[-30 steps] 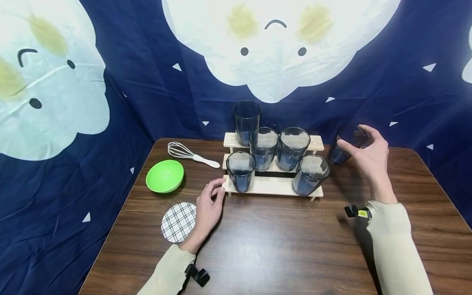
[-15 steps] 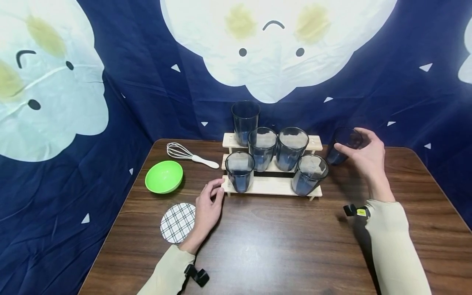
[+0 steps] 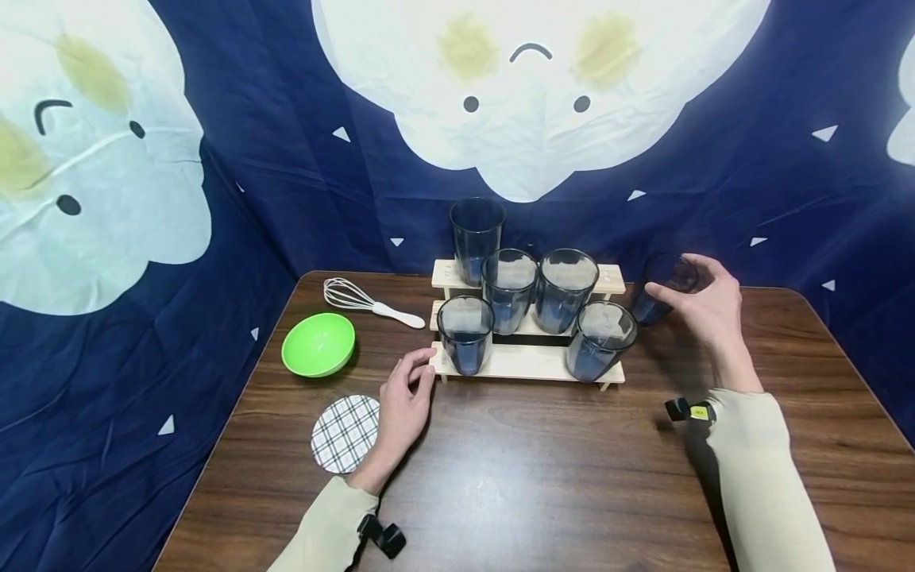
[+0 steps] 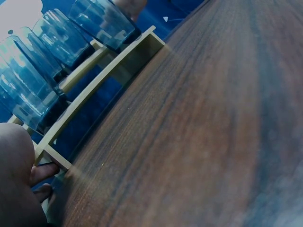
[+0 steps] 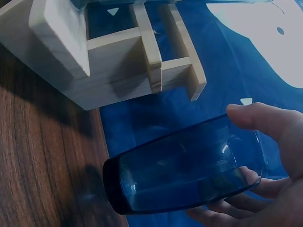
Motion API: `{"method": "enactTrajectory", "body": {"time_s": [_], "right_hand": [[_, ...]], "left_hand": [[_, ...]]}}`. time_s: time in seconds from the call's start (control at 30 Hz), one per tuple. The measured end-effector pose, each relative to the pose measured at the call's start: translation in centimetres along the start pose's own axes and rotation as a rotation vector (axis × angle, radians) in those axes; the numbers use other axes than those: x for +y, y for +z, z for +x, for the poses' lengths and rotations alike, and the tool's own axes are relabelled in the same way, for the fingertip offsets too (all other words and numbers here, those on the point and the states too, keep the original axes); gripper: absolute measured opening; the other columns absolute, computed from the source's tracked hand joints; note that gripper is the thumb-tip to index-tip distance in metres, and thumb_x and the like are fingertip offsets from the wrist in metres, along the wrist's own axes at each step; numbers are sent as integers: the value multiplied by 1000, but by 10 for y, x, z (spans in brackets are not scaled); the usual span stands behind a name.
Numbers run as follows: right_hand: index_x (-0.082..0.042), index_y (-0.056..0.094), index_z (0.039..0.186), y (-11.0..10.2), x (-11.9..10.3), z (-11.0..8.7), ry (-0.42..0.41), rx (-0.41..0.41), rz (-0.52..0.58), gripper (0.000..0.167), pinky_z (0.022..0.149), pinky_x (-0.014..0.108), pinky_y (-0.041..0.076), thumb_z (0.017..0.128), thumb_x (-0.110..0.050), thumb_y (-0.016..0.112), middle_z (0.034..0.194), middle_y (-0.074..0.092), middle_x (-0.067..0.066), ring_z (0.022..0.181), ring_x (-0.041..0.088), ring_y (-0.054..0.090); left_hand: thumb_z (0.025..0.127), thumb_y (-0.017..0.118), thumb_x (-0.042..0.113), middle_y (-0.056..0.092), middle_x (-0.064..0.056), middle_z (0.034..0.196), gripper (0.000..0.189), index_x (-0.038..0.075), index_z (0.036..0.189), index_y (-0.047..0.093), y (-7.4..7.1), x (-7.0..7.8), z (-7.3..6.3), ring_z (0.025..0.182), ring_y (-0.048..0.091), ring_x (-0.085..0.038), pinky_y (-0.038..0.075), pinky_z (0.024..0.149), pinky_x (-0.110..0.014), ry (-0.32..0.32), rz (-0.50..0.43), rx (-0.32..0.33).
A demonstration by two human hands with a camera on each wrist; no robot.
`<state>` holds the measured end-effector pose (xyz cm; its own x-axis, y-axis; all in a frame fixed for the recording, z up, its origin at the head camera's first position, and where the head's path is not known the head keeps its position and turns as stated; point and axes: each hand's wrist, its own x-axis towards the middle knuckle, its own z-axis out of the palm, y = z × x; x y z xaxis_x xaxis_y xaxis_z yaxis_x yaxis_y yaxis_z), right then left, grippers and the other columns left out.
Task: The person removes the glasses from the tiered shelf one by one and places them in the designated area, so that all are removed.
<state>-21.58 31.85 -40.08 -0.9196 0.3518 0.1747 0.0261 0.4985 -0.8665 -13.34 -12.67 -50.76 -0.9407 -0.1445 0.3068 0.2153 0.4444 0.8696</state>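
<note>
My right hand (image 3: 715, 310) holds a tinted drinking glass (image 5: 189, 165) near its rim, thumb on one side and fingers on the other. The glass is right of a three-step wooden rack (image 3: 529, 361); whether its base touches the table I cannot tell. My left hand (image 3: 403, 409) rests its fingertips against the rack's left end, fingers loosely bent. On the rack, one glass (image 3: 477, 238) stands at the left of the top step. Two more, a left glass (image 3: 509, 306) and a right glass (image 3: 561, 306), occupy the middle step. The bottom step bears a left glass (image 3: 466, 353) and a right glass (image 3: 596, 361).
Left of the rack lie a white whisk (image 3: 375, 304), a green bowl (image 3: 318, 345) and a round checked mat (image 3: 346, 433), partly behind the left hand. A blue cloth (image 3: 272, 199) with cloud shapes hangs behind the brown wooden table (image 3: 529, 477).
My right hand has brought its glass slightly left and lower, closer to the rack's right end. The left hand and the glasses on the rack stay in place.
</note>
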Motion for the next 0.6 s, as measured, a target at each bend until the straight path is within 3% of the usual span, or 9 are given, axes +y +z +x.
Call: {"method": "enactTrajectory", "body": {"time_s": [0.17,0.37,0.6], "right_hand": [[-3,56,159,1,4,1,1,-7,-25,81,86,11,45,89,-18,93,136,66,12,100,-2,59],[-2,57,158,1,9,3,-16,-18,-71,79,86,11,43,90,-20,93,140,66,18,97,-6,55],[-2,58,158,1,11,3,-26,-41,-100,79,87,14,40,90,-23,92,145,65,21,104,2,55]], "left_hand": [[107,68,11,80,-15,124,25,11,131,76,1,-4,-1,109,82,-28,55,107,-55,33,-13,11],[108,69,14,79,-15,124,24,14,130,77,2,-9,-1,107,82,-25,57,103,-45,71,-3,27],[107,69,9,77,-15,131,26,11,133,75,-1,0,0,114,81,-29,54,111,-54,-19,-26,-21]]}}
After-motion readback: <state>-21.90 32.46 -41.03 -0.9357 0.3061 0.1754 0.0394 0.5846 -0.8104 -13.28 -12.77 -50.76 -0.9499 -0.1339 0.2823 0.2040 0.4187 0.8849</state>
